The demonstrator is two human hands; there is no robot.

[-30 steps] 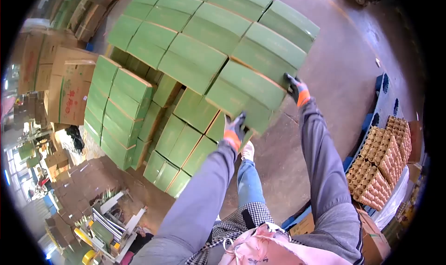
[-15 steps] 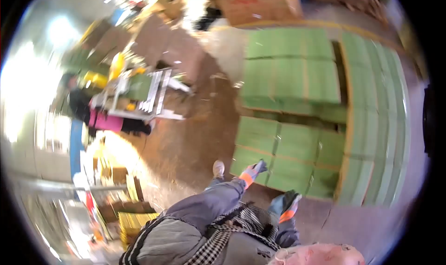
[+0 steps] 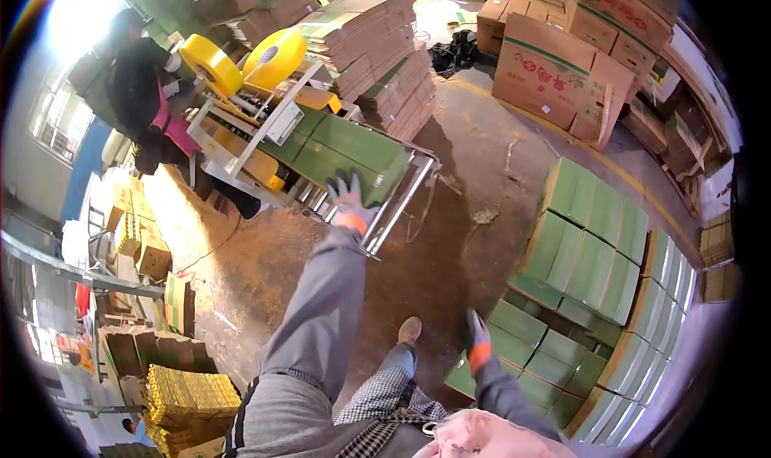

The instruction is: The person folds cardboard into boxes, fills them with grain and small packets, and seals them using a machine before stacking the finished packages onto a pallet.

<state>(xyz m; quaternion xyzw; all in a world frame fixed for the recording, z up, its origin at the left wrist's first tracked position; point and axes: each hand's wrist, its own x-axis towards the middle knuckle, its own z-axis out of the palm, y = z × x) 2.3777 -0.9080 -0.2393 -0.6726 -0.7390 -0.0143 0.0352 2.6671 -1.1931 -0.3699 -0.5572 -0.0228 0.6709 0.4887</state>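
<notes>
My left hand [image 3: 351, 205], in a grey glove with an orange band, reaches forward with its fingers spread on the near end of a green carton [image 3: 353, 154]. That carton lies on a roller conveyor [image 3: 405, 205] under a taping machine with large yellow tape rolls [image 3: 277, 58]. Lower right, my right hand [image 3: 478, 341], gloved the same way, hangs with its fingers stretched out, seen edge-on, and holds nothing. It is beside a low stack of green cartons [image 3: 554, 358].
Taller green carton stacks [image 3: 582, 253] stand at right. Flattened cardboard [image 3: 393, 65] is piled behind the conveyor, and a large brown box [image 3: 538, 77] stands at the back. A person [image 3: 148, 97] is left of the machine. Yellow bundles [image 3: 193, 398] sit lower left.
My view has swung left toward the taping machine. My left hand has gone from beside the stacked cartons to the carton on the conveyor; my right hand stays near the stack.
</notes>
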